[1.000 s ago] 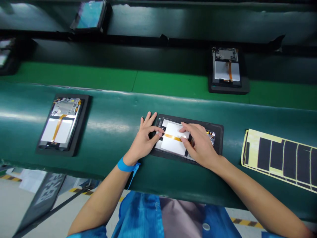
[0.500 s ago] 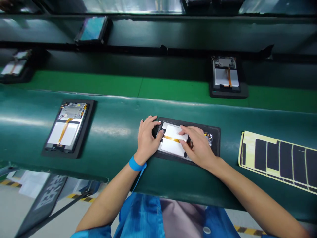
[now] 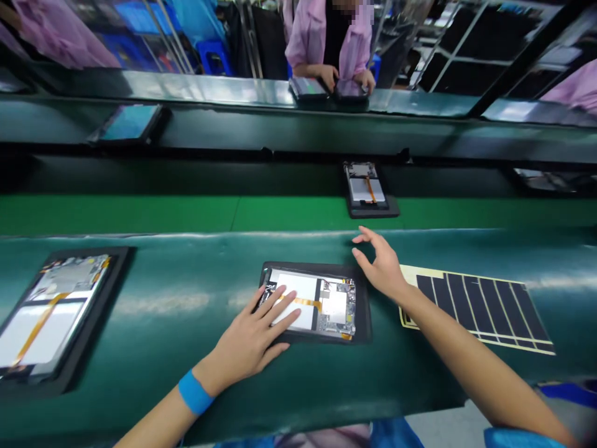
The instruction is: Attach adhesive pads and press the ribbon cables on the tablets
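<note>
In front of me lies an opened tablet (image 3: pixel 334 305) on a black foam pad (image 3: pixel 364 317), its white battery, orange ribbon cable and circuit board showing. My left hand (image 3: pixel 252 333) rests over the tablet's left end, fingers spread across the battery. A blue band (image 3: pixel 194 392) circles that wrist. Beyond the pad's upper right corner, my right hand (image 3: pixel 380 264) hovers with thumb and fingers apart, holding nothing. Just right of it is a pale yellow sheet (image 3: pixel 420 271) carrying several black adhesive strips (image 3: pixel 466 302).
Another opened tablet (image 3: pixel 56 305) on a pad lies at the left. On the green belt (image 3: pixel 289 214) sits a further opened tablet (image 3: pixel 366 190). A tablet with its screen lit (image 3: pixel 130 122) is on the far ledge. A co-worker (image 3: pixel 310 37) in pink handles devices across the line.
My right hand has left the tablet and moved up and right towards the sheet. My left hand has flattened over the battery. The view has tilted up, bringing a co-worker into sight.
</note>
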`<state>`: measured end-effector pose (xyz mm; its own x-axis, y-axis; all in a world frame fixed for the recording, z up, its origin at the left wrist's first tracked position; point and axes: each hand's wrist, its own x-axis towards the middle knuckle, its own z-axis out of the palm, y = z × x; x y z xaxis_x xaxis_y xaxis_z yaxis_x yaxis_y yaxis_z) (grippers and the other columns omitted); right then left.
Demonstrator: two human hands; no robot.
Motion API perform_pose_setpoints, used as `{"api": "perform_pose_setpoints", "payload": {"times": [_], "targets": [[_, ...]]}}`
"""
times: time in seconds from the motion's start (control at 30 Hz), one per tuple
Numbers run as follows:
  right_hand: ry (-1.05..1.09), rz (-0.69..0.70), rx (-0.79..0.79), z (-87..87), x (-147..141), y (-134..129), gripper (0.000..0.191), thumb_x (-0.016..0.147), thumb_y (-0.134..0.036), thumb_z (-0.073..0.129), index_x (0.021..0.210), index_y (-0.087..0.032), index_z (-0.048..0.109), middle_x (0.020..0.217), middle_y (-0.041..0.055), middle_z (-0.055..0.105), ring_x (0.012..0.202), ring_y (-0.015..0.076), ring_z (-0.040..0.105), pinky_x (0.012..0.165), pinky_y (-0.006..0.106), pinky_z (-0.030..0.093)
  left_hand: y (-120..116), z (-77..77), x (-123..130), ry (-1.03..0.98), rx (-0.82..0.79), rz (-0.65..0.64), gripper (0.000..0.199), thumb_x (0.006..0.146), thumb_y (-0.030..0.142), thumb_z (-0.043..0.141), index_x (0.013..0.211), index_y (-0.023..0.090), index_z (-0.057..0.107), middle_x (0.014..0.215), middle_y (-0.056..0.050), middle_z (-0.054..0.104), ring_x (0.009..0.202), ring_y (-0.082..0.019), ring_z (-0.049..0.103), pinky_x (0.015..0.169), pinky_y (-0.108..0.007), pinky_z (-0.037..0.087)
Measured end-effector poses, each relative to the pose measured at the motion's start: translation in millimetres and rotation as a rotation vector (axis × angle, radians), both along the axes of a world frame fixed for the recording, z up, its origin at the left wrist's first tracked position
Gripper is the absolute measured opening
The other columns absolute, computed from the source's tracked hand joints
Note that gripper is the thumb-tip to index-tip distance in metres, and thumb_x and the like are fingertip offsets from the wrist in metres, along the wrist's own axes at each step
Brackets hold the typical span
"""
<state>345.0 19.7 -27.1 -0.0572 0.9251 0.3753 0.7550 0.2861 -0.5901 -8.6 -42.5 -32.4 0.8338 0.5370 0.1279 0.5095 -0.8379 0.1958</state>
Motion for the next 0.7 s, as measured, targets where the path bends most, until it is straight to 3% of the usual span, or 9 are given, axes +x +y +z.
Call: {"api": "perform_pose_setpoints", "payload": {"times": [0.13, 0.3, 0.43, 0.53, 0.63, 0.7], "targets": [[-0.11, -0.245, -0.084, -10.6, 63, 40, 0.064, 0.092, -0.042, 0.057, 0.148, -0.015, 0.042, 0.123, 0.0127, 0.067, 0.114, 0.0281, 0.063, 0.106, 0.05, 0.046, 22, -11.7, 2, -0.014, 0.114, 0.085, 0.062, 0.098, 0.036, 0.057, 0.157, 0.028, 0.04, 0.166, -0.009, 0.033, 0.153, -0.035, 0.029, 0.126, -0.058, 0.021], [-0.191, -0.457, -0.186, -14.7, 115, 73, 0.091, 0.084, -0.051, 0.066, 0.155, -0.006, 0.031, 0.142, 0.0251, 0.055, 0.129, 0.0389, 0.052, 0.107, 0.055, 0.043, 75, -14.0, -7, -0.042, 0.113, 0.22, 0.054, 0.101, 0.039, 0.047, 0.154, 0.03, 0.045, 0.164, -0.008, 0.036, 0.153, -0.035, 0.03, 0.122, -0.061, 0.03], [-0.215, -0.502, -0.293, -14.5, 128, 87, 0.102, 0.078, -0.05, 0.073, 0.159, -0.008, 0.026, 0.144, 0.0235, 0.056, 0.134, 0.0411, 0.049, 0.105, 0.053, 0.044, 133, -10.5, -20, -0.032, 0.094, 0.358, 0.052, 0.103, 0.042, 0.04, 0.15, 0.025, 0.05, 0.162, -0.012, 0.041, 0.152, -0.038, 0.032, 0.117, -0.067, 0.035], [-0.199, -0.499, -0.33, -14.4, 129, 92, 0.1, 0.08, -0.047, 0.071, 0.16, -0.008, 0.024, 0.143, 0.0213, 0.059, 0.134, 0.0399, 0.05, 0.106, 0.052, 0.043, 166, -3.6, -23, -0.053, 0.152, 0.56, 0.05, 0.101, 0.034, 0.037, 0.146, 0.02, 0.055, 0.159, -0.018, 0.043, 0.149, -0.044, 0.035, 0.113, -0.076, 0.03], [-0.156, -0.495, -0.339, -14.2, 129, 94, 0.1, 0.081, -0.044, 0.07, 0.161, -0.007, 0.022, 0.145, 0.0211, 0.058, 0.136, 0.0401, 0.049, 0.109, 0.053, 0.04, 173, 1.6, -20, -0.148, 0.225, 0.737, 0.05, 0.098, 0.03, 0.041, 0.144, 0.018, 0.056, 0.159, -0.022, 0.042, 0.149, -0.045, 0.035, 0.112, -0.078, 0.028], [-0.114, -0.489, -0.339, -14.1, 131, 94, 0.1, 0.081, -0.042, 0.07, 0.161, -0.006, 0.02, 0.145, 0.0205, 0.058, 0.137, 0.0404, 0.049, 0.111, 0.053, 0.039, 165, 1.6, -17, -0.189, 0.203, 0.75, 0.049, 0.097, 0.032, 0.045, 0.141, 0.018, 0.058, 0.158, -0.022, 0.044, 0.148, -0.044, 0.037, 0.112, -0.075, 0.032]]}}
